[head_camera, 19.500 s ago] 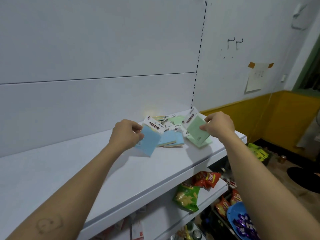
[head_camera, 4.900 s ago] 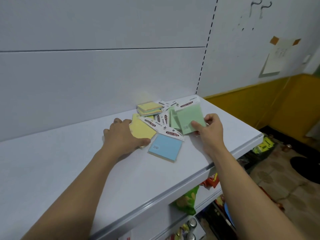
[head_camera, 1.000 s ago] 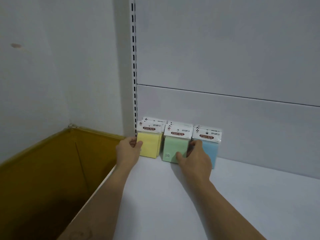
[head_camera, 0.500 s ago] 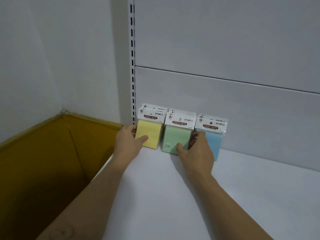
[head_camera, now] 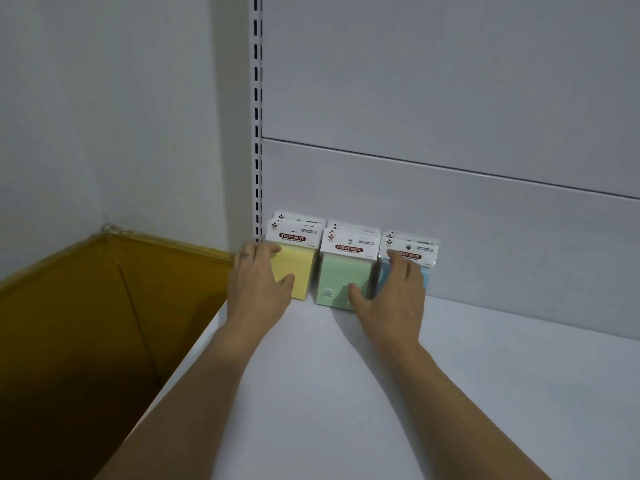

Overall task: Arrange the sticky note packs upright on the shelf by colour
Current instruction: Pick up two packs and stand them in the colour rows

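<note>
Three rows of sticky note packs stand upright against the shelf's back panel: yellow packs on the left, green packs in the middle, blue packs on the right, each with a white "STICKY NOTE" header. My left hand holds the yellow row, fingers curled round its left edge and thumb on the front face. My right hand lies flat over the front blue pack, index finger on its header, thumb touching the lower right of the green pack.
The white shelf stretches toward me and to the right. A slotted upright rail runs up just left of the yellow packs. Left of the shelf edge is a drop beside a mustard-yellow wall.
Within the last second my right hand slid from the green pack's front onto the blue pack, and my left hand stayed on the yellow row. Earlier the packs lay in a loose pile.
</note>
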{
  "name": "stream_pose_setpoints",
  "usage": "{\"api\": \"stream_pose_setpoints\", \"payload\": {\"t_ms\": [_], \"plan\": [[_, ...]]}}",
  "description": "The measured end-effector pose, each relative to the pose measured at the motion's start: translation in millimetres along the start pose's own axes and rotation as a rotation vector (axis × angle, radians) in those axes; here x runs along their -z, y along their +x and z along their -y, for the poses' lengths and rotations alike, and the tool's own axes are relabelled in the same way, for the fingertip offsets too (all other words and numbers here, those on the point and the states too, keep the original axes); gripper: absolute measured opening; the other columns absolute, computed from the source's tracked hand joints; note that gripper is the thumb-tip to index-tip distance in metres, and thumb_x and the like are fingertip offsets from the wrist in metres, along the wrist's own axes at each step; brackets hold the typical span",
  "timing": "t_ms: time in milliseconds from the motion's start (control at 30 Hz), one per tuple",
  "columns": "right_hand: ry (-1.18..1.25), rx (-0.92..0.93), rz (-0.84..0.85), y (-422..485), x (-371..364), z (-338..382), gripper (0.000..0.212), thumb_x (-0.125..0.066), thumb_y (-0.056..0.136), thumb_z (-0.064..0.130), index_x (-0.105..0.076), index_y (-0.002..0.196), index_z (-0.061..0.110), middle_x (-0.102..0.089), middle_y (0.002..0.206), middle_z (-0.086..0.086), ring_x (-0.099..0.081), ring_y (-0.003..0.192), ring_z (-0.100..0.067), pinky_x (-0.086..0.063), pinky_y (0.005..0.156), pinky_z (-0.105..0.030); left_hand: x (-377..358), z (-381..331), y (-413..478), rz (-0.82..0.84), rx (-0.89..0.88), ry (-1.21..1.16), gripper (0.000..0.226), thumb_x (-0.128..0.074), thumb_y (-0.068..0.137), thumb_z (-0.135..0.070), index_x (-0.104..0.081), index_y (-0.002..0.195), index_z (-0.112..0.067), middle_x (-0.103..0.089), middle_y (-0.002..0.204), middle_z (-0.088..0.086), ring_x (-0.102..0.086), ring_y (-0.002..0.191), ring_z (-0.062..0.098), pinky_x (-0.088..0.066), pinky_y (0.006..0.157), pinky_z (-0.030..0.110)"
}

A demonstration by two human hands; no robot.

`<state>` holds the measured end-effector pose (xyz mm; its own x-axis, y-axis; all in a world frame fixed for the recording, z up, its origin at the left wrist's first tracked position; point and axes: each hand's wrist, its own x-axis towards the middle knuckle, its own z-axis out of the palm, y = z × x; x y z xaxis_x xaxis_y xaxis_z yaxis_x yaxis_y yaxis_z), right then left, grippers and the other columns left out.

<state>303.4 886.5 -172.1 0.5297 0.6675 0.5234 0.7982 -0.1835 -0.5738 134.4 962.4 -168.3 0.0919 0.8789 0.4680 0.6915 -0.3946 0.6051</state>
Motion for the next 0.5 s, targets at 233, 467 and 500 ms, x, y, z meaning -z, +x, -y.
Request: {"api": "stream_pose_setpoints", "payload": {"t_ms": [233, 467, 500], "plan": [[-0.172, 0.219, -0.047, 9, 41, 2, 0.066, -0.067, 0.079, 0.042, -0.045, 0.138, 0.023, -0.043, 0.144, -0.002, -0.034, 0.136, -0.021, -0.018, 0.112, -0.037, 2, -46, -13, 0.079, -0.377, 0.058, 0.05, -0.07, 0.079, -0.037, -0.053, 0.123, -0.021, -0.052, 0.127, -0.002, -0.04, 0.121, 0.02, -0.034, 0.101, 0.037], [-0.486, 0.181, 0.083, 30, 120, -32, 0.078, -0.053, 0.084, 0.06, -0.017, 0.149, 0.037, -0.006, 0.161, -0.001, 0.003, 0.148, -0.02, 0.009, 0.116, -0.047, -14, -117, -16, 0.176, -0.555, 0.116, 0.058, -0.063, 0.081, -0.047, -0.045, 0.133, -0.027, -0.046, 0.137, -0.006, -0.034, 0.128, 0.017, -0.026, 0.102, 0.034], [-0.519, 0.163, 0.091, 32, 132, -39, 0.079, -0.052, 0.084, 0.061, -0.015, 0.149, 0.037, -0.003, 0.161, -0.001, 0.005, 0.148, -0.021, 0.009, 0.116, -0.049, -16, -130, -17, 0.188, -0.57, 0.112, 0.059, -0.062, 0.082, -0.047, -0.043, 0.134, -0.027, -0.045, 0.138, -0.006, -0.033, 0.13, 0.017, -0.026, 0.103, 0.034]]}}
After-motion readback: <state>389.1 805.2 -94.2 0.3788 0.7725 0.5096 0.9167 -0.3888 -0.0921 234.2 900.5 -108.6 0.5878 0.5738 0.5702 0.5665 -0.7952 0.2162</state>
